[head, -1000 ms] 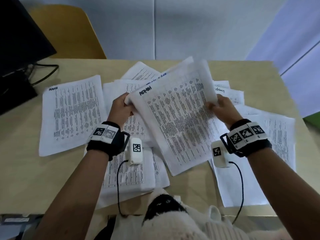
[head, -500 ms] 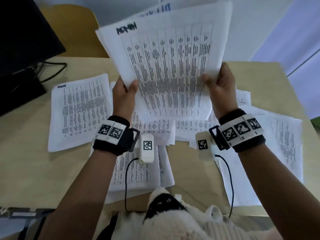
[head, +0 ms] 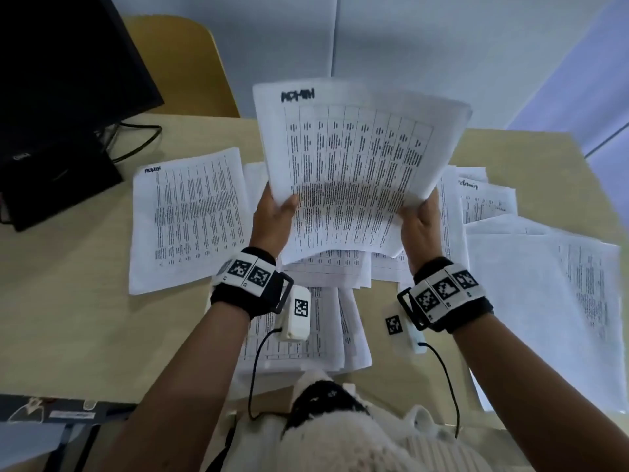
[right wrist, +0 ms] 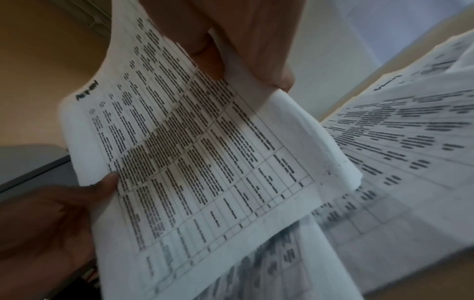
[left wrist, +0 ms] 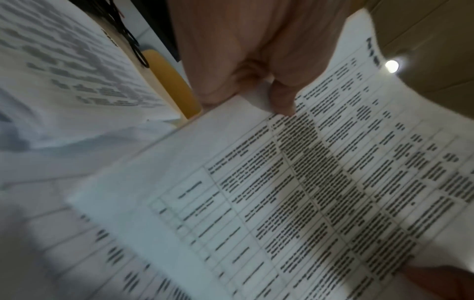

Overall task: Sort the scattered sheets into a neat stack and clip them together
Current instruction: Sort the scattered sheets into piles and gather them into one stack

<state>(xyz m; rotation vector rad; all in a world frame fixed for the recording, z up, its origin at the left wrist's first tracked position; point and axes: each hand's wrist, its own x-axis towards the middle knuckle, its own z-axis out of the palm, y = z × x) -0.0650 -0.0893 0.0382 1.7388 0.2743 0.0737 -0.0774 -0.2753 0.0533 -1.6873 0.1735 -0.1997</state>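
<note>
A bundle of printed sheets (head: 354, 165) with table text stands nearly upright above the desk, bowed along its lower edge. My left hand (head: 277, 216) grips its left edge, thumb (left wrist: 282, 99) on the front. My right hand (head: 420, 219) grips the right edge, where the bundle (right wrist: 205, 152) shows several layered pages. More sheets lie scattered below: one (head: 190, 216) flat at the left, a pile (head: 320, 328) under my wrists, others (head: 544, 284) fanned at the right. No clip is visible.
A black monitor (head: 61, 63) with its base and cables stands at the back left of the tan desk (head: 61, 318). A yellow chair back (head: 183, 59) rises behind the desk. A grey partition wall closes the far side.
The bundle came up off the desk, was raised high, and now sits lower and nearer the desk again, still held at both edges.
</note>
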